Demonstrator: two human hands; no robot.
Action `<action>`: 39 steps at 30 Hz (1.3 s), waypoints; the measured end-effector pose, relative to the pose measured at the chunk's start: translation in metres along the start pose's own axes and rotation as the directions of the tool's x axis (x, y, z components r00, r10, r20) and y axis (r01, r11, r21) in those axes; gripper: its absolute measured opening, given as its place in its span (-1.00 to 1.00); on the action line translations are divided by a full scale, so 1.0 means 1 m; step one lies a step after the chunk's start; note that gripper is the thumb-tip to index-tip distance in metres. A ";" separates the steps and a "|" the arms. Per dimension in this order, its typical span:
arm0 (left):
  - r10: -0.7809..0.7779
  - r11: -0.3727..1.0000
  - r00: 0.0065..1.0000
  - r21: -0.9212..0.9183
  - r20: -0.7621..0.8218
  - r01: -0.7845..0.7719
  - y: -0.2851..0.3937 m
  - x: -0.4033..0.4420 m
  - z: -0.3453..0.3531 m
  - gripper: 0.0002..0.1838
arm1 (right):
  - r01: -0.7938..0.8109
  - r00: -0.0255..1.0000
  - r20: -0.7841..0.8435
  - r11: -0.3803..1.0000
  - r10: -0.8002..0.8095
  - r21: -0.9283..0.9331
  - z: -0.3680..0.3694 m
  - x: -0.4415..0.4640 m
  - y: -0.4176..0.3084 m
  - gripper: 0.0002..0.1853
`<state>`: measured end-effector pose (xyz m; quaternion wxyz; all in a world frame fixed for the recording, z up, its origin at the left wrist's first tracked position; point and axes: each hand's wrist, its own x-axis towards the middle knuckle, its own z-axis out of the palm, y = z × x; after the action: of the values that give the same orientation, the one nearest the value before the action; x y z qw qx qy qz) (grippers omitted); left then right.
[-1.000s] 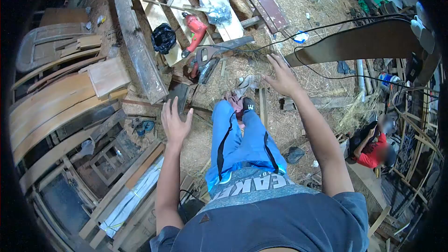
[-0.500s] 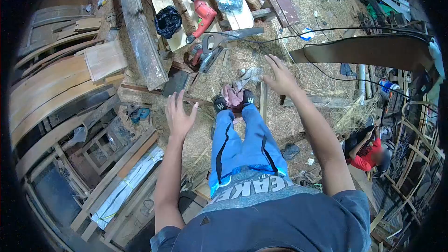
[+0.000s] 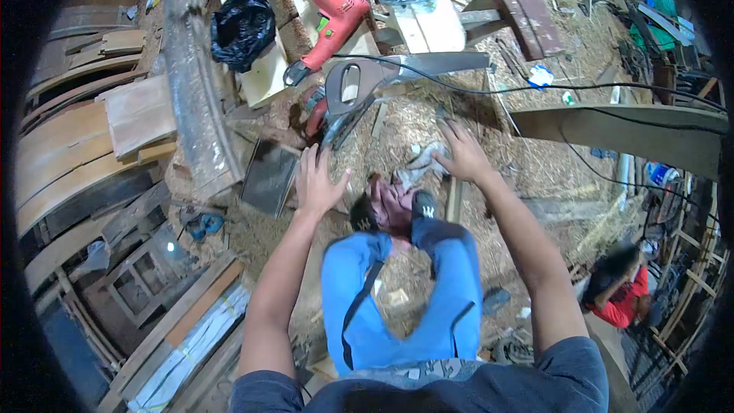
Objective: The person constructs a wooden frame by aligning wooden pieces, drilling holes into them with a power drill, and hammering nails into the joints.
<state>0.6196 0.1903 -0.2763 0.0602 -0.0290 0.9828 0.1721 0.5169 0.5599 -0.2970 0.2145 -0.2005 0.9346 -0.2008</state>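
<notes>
My left hand (image 3: 319, 183) is open with its fingers spread, holding nothing, just below a hand saw (image 3: 353, 86) and a red power tool partly hidden under it. My right hand (image 3: 465, 154) is open too, fingers apart, near a pale crumpled rag (image 3: 422, 164). Between my feet lies a pinkish cloth (image 3: 391, 205). Ahead of my hands, a red power drill (image 3: 333, 17) with a green switch rests on light planks, beside the saw. A black plastic bag (image 3: 243, 29) sits to the drill's left.
A weathered beam (image 3: 197, 84) runs along the left, with stacked boards (image 3: 69, 141) beyond it. A black cable (image 3: 535, 90) crosses to the right above a long brown panel (image 3: 623, 131). A person in a red top (image 3: 623, 302) is at the right. Sawdust covers the floor.
My knees have bent and my view has come lower, so the drill, saw and bag look larger and nearer. Both hands stay open in front of me.
</notes>
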 end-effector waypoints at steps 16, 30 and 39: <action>0.005 0.999 0.918 -0.032 -0.397 -0.019 -0.114 0.221 0.194 -0.16 | 0.170 0.915 -0.374 0.985 -0.151 0.020 0.131 0.265 0.089 -0.06; -0.033 0.985 0.918 0.143 -0.395 0.097 -0.159 0.186 0.202 -0.13 | 0.094 0.907 -0.393 0.981 -0.155 -0.170 0.197 0.343 0.118 -0.14; -0.121 0.981 0.929 0.104 -0.349 0.166 -0.166 0.206 0.208 -0.15 | 0.048 0.934 -0.239 0.756 -0.265 -0.653 0.178 0.366 0.090 -0.53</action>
<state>0.4510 0.0983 -0.5529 -0.0965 -0.1262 0.9828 0.0945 0.2737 0.4150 -0.6033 -0.0366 -0.3047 0.9483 0.0808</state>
